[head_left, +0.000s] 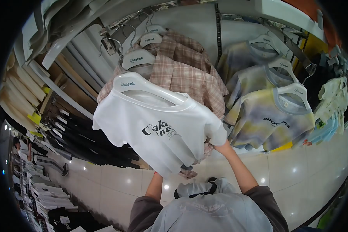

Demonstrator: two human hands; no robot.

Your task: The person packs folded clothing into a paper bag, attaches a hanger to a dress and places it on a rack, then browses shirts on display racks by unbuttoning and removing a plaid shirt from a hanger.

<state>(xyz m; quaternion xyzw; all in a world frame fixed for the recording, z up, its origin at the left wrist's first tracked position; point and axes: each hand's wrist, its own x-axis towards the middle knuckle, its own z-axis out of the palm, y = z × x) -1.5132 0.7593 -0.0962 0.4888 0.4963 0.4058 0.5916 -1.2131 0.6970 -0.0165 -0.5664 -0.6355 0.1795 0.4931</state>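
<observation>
A white T-shirt [127,116] with dark lettering hangs in front of me on a white hanger [149,88]. My right hand [221,147] reaches in under its sleeve at the right, beside a bit of pinkish cloth. My left hand [156,176] is at the lower hem, mostly covered by the shirt. The fingers of both hands are hidden, so their grip does not show. Behind the T-shirt hang brown-pink plaid shirts [197,79] on matching hangers.
To the right hang tie-dye T-shirts [272,116] in yellow and grey. Dark garments [92,135] and cream garments [21,91] hang on the left. A pale tiled floor [120,183] lies below. Another person [38,156] is at the far left near racks of clothes.
</observation>
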